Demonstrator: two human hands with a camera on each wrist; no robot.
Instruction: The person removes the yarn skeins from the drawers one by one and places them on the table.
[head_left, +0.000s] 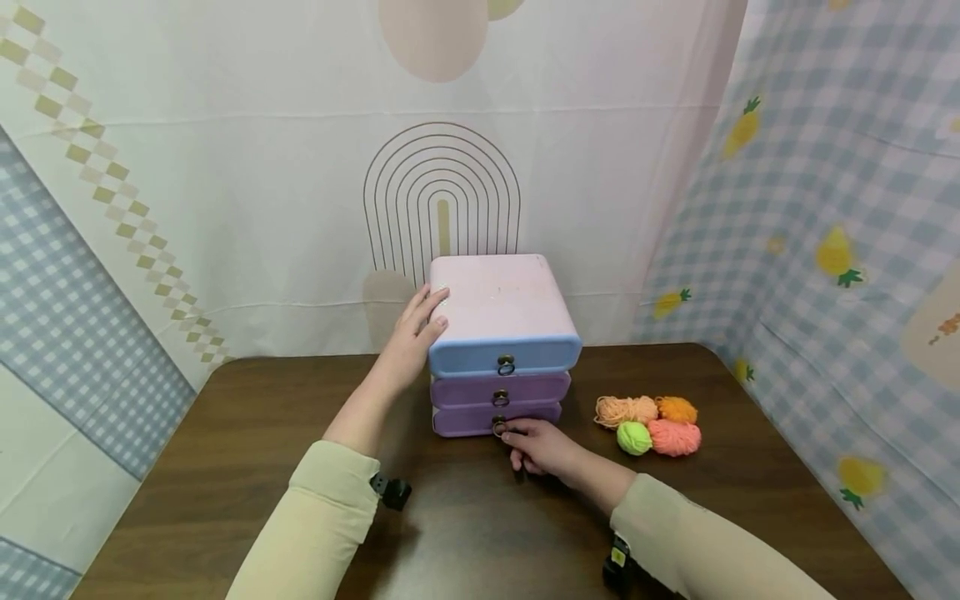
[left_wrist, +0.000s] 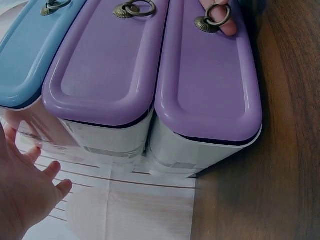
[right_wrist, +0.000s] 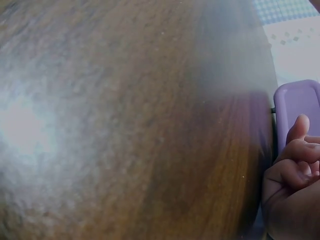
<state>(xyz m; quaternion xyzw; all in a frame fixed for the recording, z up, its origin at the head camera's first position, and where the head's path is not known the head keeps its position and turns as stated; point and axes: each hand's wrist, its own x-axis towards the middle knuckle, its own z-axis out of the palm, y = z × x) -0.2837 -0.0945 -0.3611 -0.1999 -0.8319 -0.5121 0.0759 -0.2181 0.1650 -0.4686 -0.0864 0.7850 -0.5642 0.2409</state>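
A three-drawer storage box (head_left: 498,292) with a pale pink top stands at the back of the table. Its top drawer (head_left: 465,358) is blue; the middle drawer (head_left: 461,390) and bottom drawer (head_left: 461,422) are purple. Each front carries a bronze ring pull. My left hand (head_left: 405,346) rests against the box's upper left side and edge, fingers extended. Down at the bottom drawer, my right hand (head_left: 547,450) pinches the ring pull (head_left: 498,428). In the left wrist view, a fingertip (left_wrist: 229,27) shows behind that ring. All three drawers look closed.
To the right of the box lie several yarn balls: peach (head_left: 626,410), orange (head_left: 677,409), green (head_left: 634,437) and coral (head_left: 675,437). The brown wooden table (head_left: 247,467) meets a patterned cloth backdrop (head_left: 285,208) behind and at the sides.
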